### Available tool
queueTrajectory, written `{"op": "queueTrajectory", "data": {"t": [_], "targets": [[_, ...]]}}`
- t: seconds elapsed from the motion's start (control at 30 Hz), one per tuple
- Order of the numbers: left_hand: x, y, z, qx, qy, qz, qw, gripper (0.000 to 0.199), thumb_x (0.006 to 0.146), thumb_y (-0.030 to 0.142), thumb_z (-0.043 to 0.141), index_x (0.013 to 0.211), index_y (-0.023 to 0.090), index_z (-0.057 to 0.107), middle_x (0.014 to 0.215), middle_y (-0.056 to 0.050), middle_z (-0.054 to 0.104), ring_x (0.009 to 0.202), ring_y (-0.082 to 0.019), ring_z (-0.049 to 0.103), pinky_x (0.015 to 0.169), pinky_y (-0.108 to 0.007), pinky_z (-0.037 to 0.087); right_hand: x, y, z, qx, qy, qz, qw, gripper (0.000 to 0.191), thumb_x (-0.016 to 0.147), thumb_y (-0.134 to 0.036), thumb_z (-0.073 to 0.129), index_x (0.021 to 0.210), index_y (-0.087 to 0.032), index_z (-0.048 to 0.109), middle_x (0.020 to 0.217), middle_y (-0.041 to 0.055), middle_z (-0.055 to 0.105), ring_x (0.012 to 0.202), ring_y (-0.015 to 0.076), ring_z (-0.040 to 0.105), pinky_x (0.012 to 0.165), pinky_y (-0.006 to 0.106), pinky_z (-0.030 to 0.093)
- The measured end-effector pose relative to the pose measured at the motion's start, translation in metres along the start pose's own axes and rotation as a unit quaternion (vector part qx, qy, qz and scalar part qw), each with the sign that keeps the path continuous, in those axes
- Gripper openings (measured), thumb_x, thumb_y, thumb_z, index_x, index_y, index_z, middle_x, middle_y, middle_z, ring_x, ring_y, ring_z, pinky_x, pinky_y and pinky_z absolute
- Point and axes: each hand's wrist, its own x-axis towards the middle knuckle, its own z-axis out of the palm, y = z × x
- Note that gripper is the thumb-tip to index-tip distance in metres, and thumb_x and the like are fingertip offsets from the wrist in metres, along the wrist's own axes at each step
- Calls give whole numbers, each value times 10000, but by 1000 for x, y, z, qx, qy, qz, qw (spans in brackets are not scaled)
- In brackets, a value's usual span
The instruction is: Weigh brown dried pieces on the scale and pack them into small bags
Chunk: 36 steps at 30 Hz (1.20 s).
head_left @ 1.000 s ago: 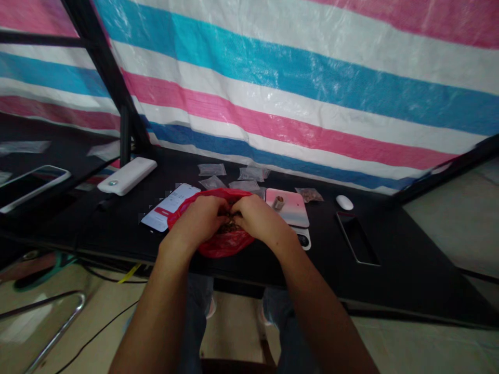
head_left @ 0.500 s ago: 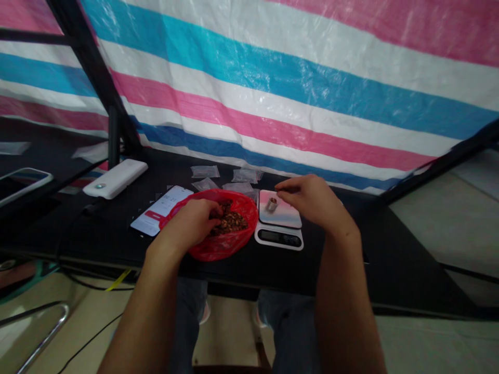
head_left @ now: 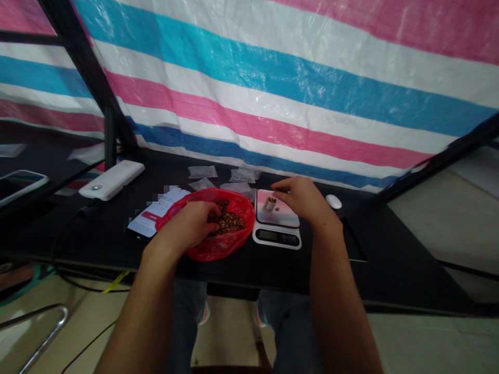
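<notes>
My left hand (head_left: 197, 222) reaches into a red plastic bag (head_left: 202, 253) with its rim spread wide. Its fingers are bent and slightly apart over a heap of small brown-gold pieces (head_left: 231, 222), whose kind I cannot make out. Just right of the bag stands a white digital scale (head_left: 286, 217). On its plate is a small silvery metal cup (head_left: 270, 203), and a tiny dark piece (head_left: 277, 209) lies beside it. Above the cup's right side, my right hand (head_left: 298, 196) has its fingertips pinched together; anything between them is too small to name.
Several clear plastic bags (head_left: 202, 172) lie behind the red bag. A lit phone (head_left: 145, 223) is partly under the bag's left side, with a white power bank (head_left: 112, 180) farther left. A white mouse (head_left: 333, 201) sits right. Behind the black table (head_left: 234, 272) hangs a striped sheet (head_left: 273, 104).
My right hand has shifted slightly left and closer to the cup. A tiny dark piece now shows on the scale plate. The mouse has come into view; my left hand stays in the bag.
</notes>
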Motion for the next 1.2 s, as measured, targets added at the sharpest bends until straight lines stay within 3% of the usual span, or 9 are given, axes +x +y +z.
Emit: {"op": "queueTrajectory", "data": {"t": [0.2,0.4,0.6,0.77,0.97,1.07,1.2], "targets": [[-2,5,-2,-11,-10,-10,1000,272,886,142,668,1115,238,778,1142,-30,826,1051,-207,760,884,-262,527,3,-6,7,45,-30,-2,999,190,893,-131,700,986,-149,865,985,100,839,849,228,772,775,293,569],[-3,8,-4,7,-9,-5,1000,224,899,154,661,1062,241,789,1109,-33,828,1016,-213,754,873,-280,516,2,-10,4,37,-21,11,999,167,897,-186,735,1003,-144,857,1019,114,838,887,239,769,774,300,556],[-2,7,-2,8,-6,-9,1000,195,891,167,668,1036,239,776,1079,-29,826,995,-210,758,829,-264,522,-4,6,-5,17,8,-1,1000,221,942,-181,634,946,-164,854,962,82,836,847,210,745,780,292,523],[3,-1,4,0,-26,8,1000,285,857,214,702,1132,249,770,1155,-38,824,1048,-228,762,909,-270,536,-8,22,0,-24,-84,74,993,143,864,-192,722,908,-173,857,884,68,831,794,192,742,702,256,493],[5,4,5,8,-16,18,1000,202,910,221,628,1005,252,803,1070,-46,834,975,-228,770,848,-286,523,-9,25,7,-27,-128,80,988,148,824,-163,710,829,-175,857,722,35,787,686,159,704,652,225,471],[5,5,5,18,-12,26,999,238,950,239,568,984,253,803,1047,-48,836,939,-221,769,804,-281,518,-11,23,0,-14,-100,71,992,163,852,-172,693,853,-158,855,794,52,807,730,172,718,666,237,469],[4,0,8,17,-17,46,999,229,918,246,635,1068,256,807,1146,-48,832,1016,-228,767,892,-283,534,-12,17,-8,26,-23,31,999,215,909,-200,649,950,-152,854,913,77,830,806,201,732,739,265,501]]}}
